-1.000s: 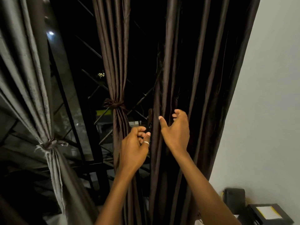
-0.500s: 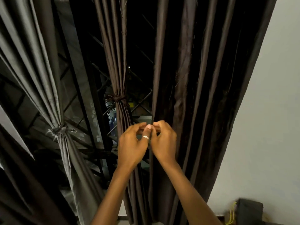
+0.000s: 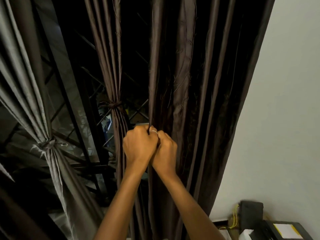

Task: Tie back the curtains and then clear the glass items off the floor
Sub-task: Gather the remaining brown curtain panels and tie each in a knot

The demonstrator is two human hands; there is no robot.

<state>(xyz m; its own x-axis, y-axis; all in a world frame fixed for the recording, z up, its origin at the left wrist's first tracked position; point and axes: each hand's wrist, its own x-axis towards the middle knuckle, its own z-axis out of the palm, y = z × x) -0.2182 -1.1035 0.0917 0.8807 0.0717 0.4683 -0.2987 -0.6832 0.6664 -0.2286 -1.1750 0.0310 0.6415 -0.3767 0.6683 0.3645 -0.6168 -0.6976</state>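
Observation:
A wide dark brown curtain [image 3: 199,94] hangs loose in front of me, against the right wall. My left hand [image 3: 138,146] and my right hand [image 3: 165,149] are pressed together at its left edge, both gripping that edge fold with curled fingers. A ring shows on a finger between them. To the left, a narrow brown curtain [image 3: 112,66] is gathered and knotted with a tie [image 3: 115,105]. Further left, a grey curtain [image 3: 29,84] is also knotted at its waist [image 3: 47,146]. No glass items are in view.
A black window grille [image 3: 83,118] with dark glass stands behind the curtains. The pale wall [image 3: 285,101] is on the right. At the bottom right sit a black box [image 3: 251,212], yellow cord [image 3: 233,217] and a dark tray with paper [image 3: 285,229].
My right hand was open on the loose curtain a second ago. Both hands have since come together and closed on its left edge, and my view has moved closer.

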